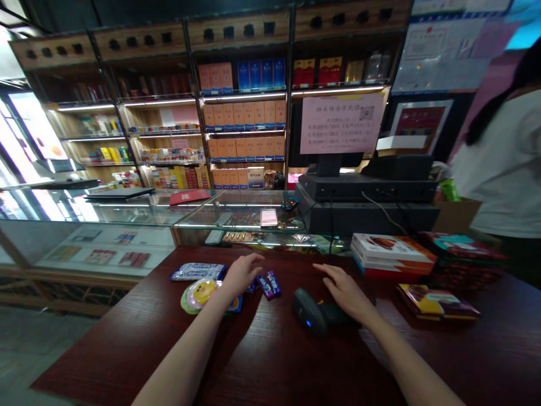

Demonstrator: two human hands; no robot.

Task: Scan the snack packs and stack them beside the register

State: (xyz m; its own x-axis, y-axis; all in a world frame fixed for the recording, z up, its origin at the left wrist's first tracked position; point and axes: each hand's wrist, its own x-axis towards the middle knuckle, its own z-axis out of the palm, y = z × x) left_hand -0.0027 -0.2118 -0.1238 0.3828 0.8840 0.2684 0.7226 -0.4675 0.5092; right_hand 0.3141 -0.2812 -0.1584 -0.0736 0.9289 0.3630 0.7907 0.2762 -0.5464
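Both forearms are stretched forward, palms turned down. The left hand (242, 272) is held flat with fingers extended. The right hand (345, 292) is spread open likewise.

The pink sign (341, 123) bears print too blurred to read.

A dark red wooden counter (270, 361) fills the lower frame. Left of centre lie a blue-white packet (198, 272), a round yellow-faced pack (198, 293) and small purple packs (269, 284). A black scanner (310, 311) lies at centre. Boxes are stacked (391, 255) at right, with a flat box (437, 301) below them.
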